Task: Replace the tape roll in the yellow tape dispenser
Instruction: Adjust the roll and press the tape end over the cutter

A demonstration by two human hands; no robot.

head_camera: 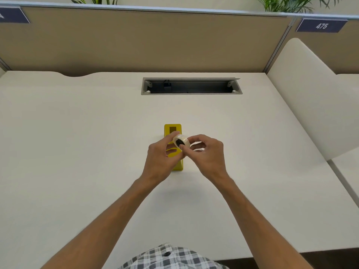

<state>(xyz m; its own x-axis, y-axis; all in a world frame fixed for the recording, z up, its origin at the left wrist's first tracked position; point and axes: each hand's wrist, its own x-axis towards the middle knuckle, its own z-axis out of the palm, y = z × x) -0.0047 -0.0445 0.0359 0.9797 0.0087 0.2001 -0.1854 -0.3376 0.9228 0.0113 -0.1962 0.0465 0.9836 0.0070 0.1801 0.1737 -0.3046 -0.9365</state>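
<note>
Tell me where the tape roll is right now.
In the head view, the pale translucent tape roll with a black core is held mid-frame between both hands, left hand and right hand, above the yellow plastic tape dispenser.

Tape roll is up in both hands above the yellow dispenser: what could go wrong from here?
1. The tape roll is held only at its edges by the fingertips of the left hand and right hand, off the desk; a slip could drop it, and it might roll away.
2. Both hands hide much of the yellow dispenser, so lowering the roll into its slot is partly blind and it may seat crooked.
3. Nothing holds the dispenser; a nudge could shift it.
</note>
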